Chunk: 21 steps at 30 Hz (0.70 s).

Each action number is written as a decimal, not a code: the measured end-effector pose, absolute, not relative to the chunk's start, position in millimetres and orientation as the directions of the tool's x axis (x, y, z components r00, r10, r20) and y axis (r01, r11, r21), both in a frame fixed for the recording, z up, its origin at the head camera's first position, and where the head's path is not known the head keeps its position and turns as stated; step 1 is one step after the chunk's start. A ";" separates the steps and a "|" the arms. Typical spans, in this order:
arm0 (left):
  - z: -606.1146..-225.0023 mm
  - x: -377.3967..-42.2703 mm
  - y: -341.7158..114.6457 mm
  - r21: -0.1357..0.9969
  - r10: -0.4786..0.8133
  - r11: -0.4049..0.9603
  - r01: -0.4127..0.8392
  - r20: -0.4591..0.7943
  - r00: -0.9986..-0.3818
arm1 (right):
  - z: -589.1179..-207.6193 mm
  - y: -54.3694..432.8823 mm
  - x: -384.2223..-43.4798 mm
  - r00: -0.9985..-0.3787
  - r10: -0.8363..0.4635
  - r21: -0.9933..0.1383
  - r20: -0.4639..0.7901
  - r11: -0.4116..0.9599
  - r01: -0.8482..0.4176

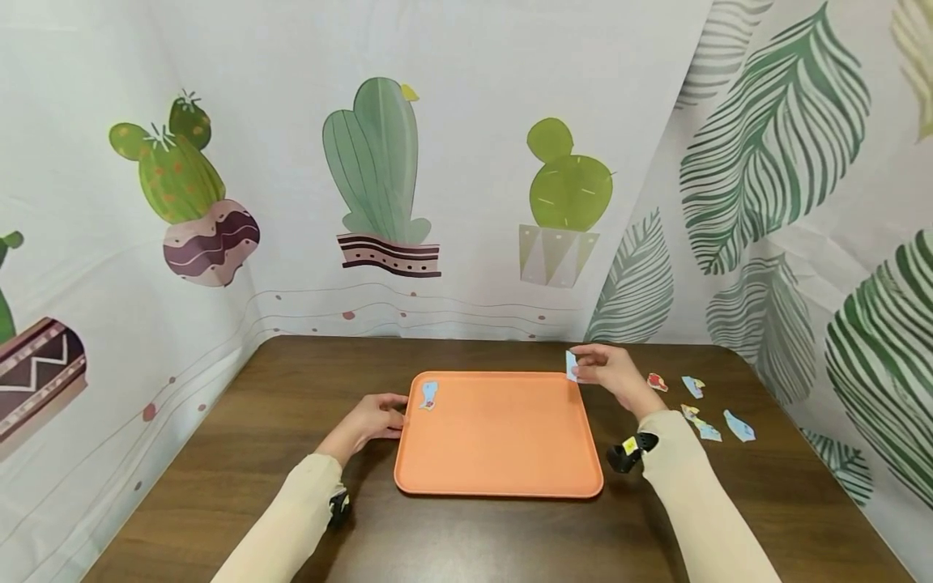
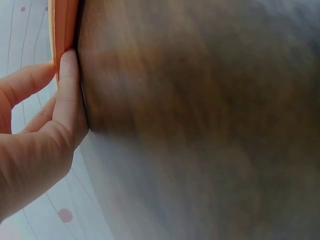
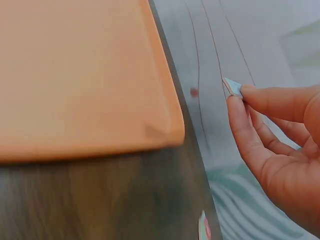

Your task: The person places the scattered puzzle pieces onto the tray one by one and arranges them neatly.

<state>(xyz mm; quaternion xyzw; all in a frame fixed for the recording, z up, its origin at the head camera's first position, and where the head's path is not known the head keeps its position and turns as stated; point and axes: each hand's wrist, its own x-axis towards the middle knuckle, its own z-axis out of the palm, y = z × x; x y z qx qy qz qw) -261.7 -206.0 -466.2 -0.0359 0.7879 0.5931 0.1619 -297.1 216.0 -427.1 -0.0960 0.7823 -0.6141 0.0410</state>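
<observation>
Right hand (image 1: 607, 369) pinches blue piece (image 1: 572, 367) at far right corner of tray (image 1: 503, 441) — light edge pinch suits it. Left hand (image 1: 373, 418), fingers extended, touches tray's left side — steady contact helps.

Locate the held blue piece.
The held blue piece is right of centre in the head view, pinched by the right hand near the far right corner of the orange tray.

Left wrist view chops off the tray (image 2: 64, 25), table (image 2: 200, 125) looks pretty blurry, right wrist's bottom edge clips a cutout (image 3: 204, 228).
</observation>
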 end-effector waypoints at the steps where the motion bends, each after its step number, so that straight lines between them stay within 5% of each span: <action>1: -466.0 -261.6 -206.1 0.923 0.137 0.294 -0.250 -0.299 -0.944 | -426.5 211.1 -298.3 -0.978 -0.202 -0.970 0.050 0.224 -0.096; 21: -463.5 -259.9 -206.3 0.926 0.152 0.274 -0.261 -0.310 -0.939 | -428.9 119.5 -314.5 -0.980 -0.199 -0.987 -0.024 0.160 -0.008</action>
